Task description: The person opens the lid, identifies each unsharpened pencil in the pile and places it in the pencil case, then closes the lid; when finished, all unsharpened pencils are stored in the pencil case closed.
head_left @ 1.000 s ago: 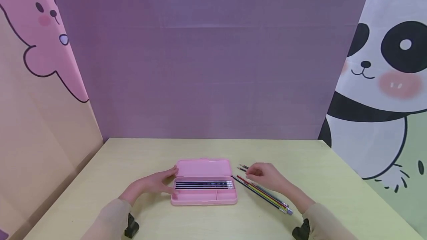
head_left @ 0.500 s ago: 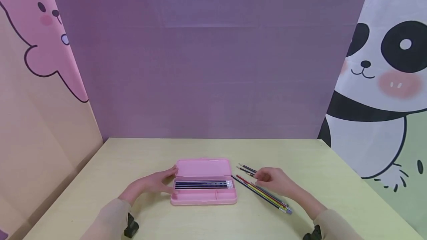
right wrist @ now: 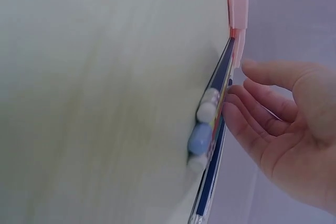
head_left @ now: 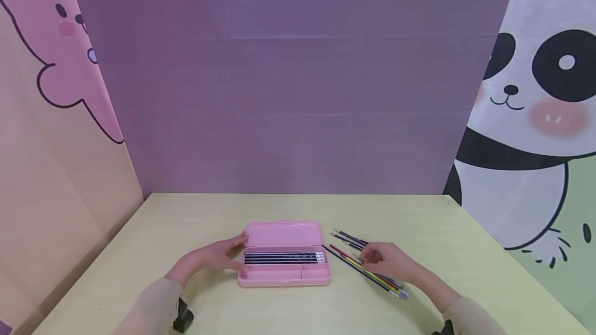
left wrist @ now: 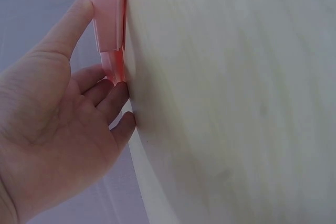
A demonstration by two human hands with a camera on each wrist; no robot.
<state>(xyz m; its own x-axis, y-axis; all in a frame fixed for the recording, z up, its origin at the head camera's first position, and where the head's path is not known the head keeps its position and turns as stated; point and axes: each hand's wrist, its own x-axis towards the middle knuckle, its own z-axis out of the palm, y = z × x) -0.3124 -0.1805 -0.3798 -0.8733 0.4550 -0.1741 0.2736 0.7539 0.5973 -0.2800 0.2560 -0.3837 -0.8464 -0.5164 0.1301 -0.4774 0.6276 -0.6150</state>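
A pink pencil case [head_left: 284, 274] lies open on the table, several dark pencils [head_left: 284, 258] lined up in its upper tray. My left hand [head_left: 235, 255] rests against its left end, thumb on the lid's edge and fingers touching the base corner; the left wrist view shows this hand [left wrist: 58, 129] at the case [left wrist: 107, 14]. Right of the case lies a loose bundle of coloured pencils [head_left: 345, 259]. My right hand [head_left: 370, 258] is over their middle, fingertips touching them. In the right wrist view the fingers [right wrist: 247, 119] lie lightly against the pencils [right wrist: 210, 114], thumb apart.
The pale yellow table [head_left: 186, 221] ends at a purple back wall [head_left: 288, 92]. Cartoon panels stand at the left [head_left: 56, 118] and right [head_left: 535, 118]. The loose pencils' eraser ends [head_left: 402, 293] point at the near right.
My right hand has slid back along the loose pencils, from near their tips to their middle, and come down onto them. The left hand and the case have not moved.
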